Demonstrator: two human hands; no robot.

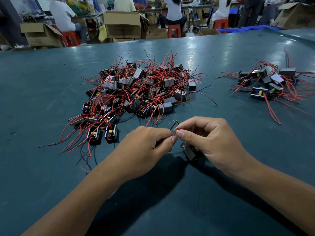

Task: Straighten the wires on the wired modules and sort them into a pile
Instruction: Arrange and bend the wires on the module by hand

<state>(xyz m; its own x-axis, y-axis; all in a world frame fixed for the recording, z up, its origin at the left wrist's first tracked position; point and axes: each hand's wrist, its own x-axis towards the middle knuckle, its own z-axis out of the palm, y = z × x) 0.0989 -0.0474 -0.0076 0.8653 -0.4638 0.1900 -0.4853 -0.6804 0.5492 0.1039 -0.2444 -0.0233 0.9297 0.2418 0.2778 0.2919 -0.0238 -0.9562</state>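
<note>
A wired module (191, 153) is gripped in the right hand (211, 138) above the worktop (51, 92). Its red wire (175, 132) is pinched by the left hand (146, 147). The tangled pile (141, 89) lies beyond, a smaller pile (269, 82) well apart to the right.

Legible text: none. Cardboard boxes (122, 24) beyond the table (51, 79) show no readable print; wired modules (136, 89) carry no readable markings or labels.

Left hand (144, 147), right hand (209, 138) pinching, fingertips together.
</note>
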